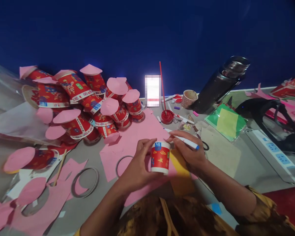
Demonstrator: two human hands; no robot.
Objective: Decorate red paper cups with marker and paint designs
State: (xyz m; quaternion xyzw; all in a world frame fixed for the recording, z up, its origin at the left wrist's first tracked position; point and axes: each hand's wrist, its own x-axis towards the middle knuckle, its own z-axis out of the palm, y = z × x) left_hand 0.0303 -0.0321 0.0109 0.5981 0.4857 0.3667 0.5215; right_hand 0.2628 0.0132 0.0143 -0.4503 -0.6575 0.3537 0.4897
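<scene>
evidently, your left hand point(137, 164) grasps the red, gold-starred paper cup point(160, 161) at centre between thumb and fingers, likely to steady it, while your right hand point(188, 154) clasps the slim white, blue-ended marker point(189, 143) at two o'clock, pen-fashion. pink-paper-topped red cups point(75, 86) lean together toward ten o'clock, perhaps propping each other.

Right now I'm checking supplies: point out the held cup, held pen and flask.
Held cup point(160, 157), head view: printed red side.
Held pen point(188, 142), head view: white barrel.
Flask point(215, 86), head view: black body.
</scene>
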